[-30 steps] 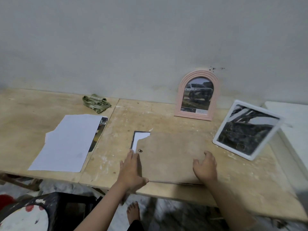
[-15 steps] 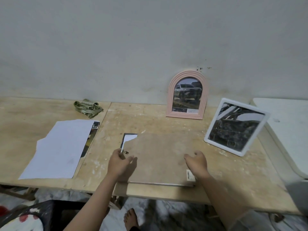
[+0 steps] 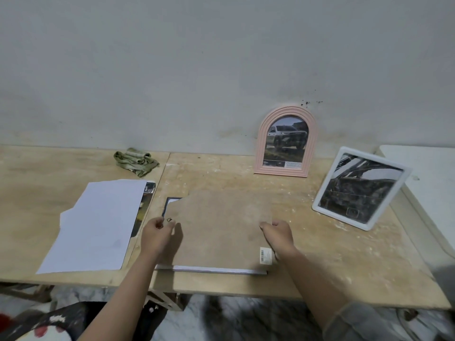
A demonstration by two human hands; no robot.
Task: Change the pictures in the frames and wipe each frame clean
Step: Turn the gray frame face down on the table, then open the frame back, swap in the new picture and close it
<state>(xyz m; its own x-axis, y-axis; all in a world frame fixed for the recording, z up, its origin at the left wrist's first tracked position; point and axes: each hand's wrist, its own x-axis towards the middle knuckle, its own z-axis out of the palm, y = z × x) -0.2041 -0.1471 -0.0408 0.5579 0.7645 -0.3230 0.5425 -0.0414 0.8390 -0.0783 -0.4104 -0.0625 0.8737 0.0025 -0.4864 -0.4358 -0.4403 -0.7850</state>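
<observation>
1. Since a second ago, the left hand (image 3: 157,233) has slid from lying flat beside the frame's left edge to curling over it near the small metal tab (image 3: 169,220). The right hand (image 3: 277,231) has shifted from the top of the backing to its right edge.
2. A large frame (image 3: 221,230) lies face down on the wooden table (image 3: 332,262), near the front edge, its brown backing board facing up. Its long axis runs near to far.
3. The backing's far left corner is broken away, showing a dark frame border and white paper beneath.
4. A barcode sticker (image 3: 265,255) sits at the backing's near right corner.
5. Both hands grip the frame, fingers curled, one on each side edge.
6. A pink arched frame (image 3: 285,141) stands upright against the wall at the far right, holding a picture of a pickup truck.
7. Right of it, a white rectangular frame (image 3: 359,188) leans back, holding a dark picture.
8. On the left lie white paper sheets (image 3: 98,225) over a printed picture (image 3: 145,200).
9. A crumpled green cloth (image 3: 135,161) lies far left, near the wall.
</observation>
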